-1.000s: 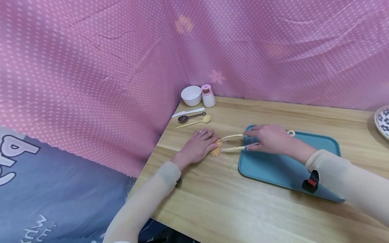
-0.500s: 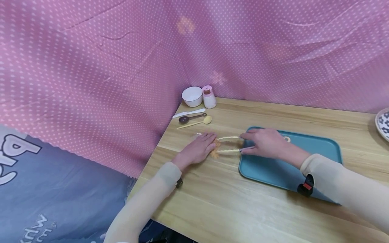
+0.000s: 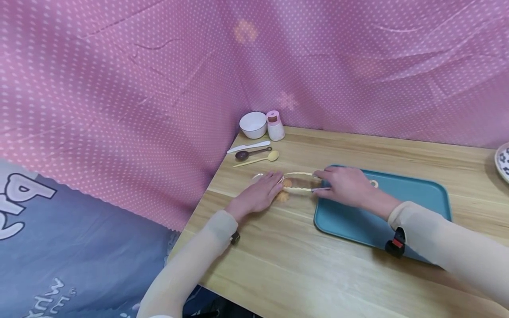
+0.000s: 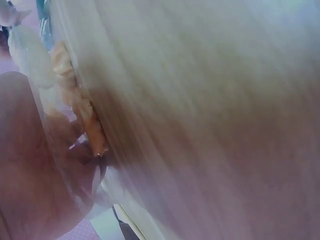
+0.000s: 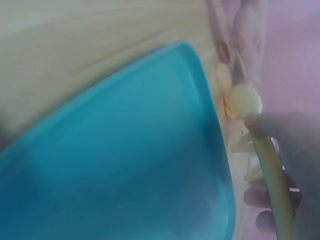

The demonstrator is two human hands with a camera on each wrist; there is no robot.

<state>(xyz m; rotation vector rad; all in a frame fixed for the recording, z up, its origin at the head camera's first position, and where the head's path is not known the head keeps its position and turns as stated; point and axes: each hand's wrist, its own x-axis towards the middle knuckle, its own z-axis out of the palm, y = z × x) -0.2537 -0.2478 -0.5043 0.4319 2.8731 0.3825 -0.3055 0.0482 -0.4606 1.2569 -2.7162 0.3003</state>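
Head view, progress: the orange cookie (image 3: 284,194) lies on the wooden table (image 3: 302,265), not yet lifted; the teal tray (image 3: 421,194) shows nothing lying on its visible part. Judged an early stage: the grasp with the tongs (image 3: 299,182) is in hand, the carry is left.
Head view, cookie position: at 9 o'clock of the tray, just off its left edge, between the tips of the tongs and touching the left fingertips.
Head view, right hand (image 3: 347,187): over the tray's left end, forearm coming in from 4 o'clock; fingers curled round the cream tongs, whose arms point to 9 o'clock and stand narrowly apart about the cookie.
Head view, left hand (image 3: 260,195): flat on the table, palm down, fingers straight and pointing to 3 o'clock, pressing beside the cookie; it grips nothing.
Head view, surroundings: white bowl (image 3: 252,124), pink shaker (image 3: 275,125) and three spoons (image 3: 254,154) at 11 o'clock of the cookie, well apart.
Left wrist view: blurred; the cookie (image 4: 80,107) lies against the table edge-on, fingers (image 4: 35,165) beside it.
Right wrist view: the tray (image 5: 125,165) fills the frame; one tong arm (image 5: 272,185) passes under the thumb (image 5: 285,127), its rounded tip beside the cookie (image 5: 223,80).
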